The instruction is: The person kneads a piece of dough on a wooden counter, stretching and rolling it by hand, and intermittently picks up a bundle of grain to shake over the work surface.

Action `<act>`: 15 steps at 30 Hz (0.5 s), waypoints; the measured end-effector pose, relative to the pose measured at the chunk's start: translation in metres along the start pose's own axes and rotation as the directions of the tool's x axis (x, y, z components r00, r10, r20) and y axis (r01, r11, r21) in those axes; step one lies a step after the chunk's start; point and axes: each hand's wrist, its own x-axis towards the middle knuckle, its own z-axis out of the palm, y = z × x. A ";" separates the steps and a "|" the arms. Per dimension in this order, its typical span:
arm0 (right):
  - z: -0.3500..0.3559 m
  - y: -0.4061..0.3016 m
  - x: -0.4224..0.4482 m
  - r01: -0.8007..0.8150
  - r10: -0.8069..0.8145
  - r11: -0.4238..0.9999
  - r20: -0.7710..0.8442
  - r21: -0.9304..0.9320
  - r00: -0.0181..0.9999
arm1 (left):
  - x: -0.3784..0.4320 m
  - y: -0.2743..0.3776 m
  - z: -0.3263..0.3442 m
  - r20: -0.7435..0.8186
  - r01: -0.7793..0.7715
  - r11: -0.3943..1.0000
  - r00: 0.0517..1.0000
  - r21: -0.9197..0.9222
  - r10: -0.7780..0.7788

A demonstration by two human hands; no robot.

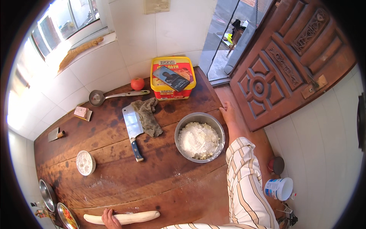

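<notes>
My left hand [110,219] lies over a long pale dough roll [137,217] near the front edge of the wooden table [134,186], its fingers curled across the dough. My right arm reaches forward in a striped sleeve. At the table's right edge is my right hand [229,116], with thumb and fingers apart and nothing seen in them. Just left of it stands a metal bowl [177,143] heaped with white flour [197,140] over yellowish crumbs. Farther left is a cleaver [133,123] with a blue handle, its blade partly under a crumpled grey-green cloth [148,117].
Behind the bowl, a phone [171,78] lies on a yellow-and-red plastic tub [171,94]. A tomato [137,84] and ladle [97,98] line the back. Flour fills a small bowl [85,163]. A dish of cut vegetables [68,216] sits front left. A wooden door [286,63] stands at right.
</notes>
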 end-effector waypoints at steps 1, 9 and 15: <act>0.012 0.003 0.002 0.011 -0.011 1.000 0.009 0.020 1.000 | -0.002 -0.002 -0.002 -0.016 0.006 1.000 1.000 0.007 -0.005; 0.042 0.022 -0.007 -0.111 0.052 0.886 -0.142 -0.450 0.988 | -0.009 0.000 -0.023 -0.071 -0.010 0.999 0.997 0.040 0.013; -0.059 0.015 -0.014 -0.147 0.139 0.960 -0.051 -0.239 0.989 | 0.004 0.019 -0.013 -0.094 -0.051 0.998 0.994 -0.045 0.047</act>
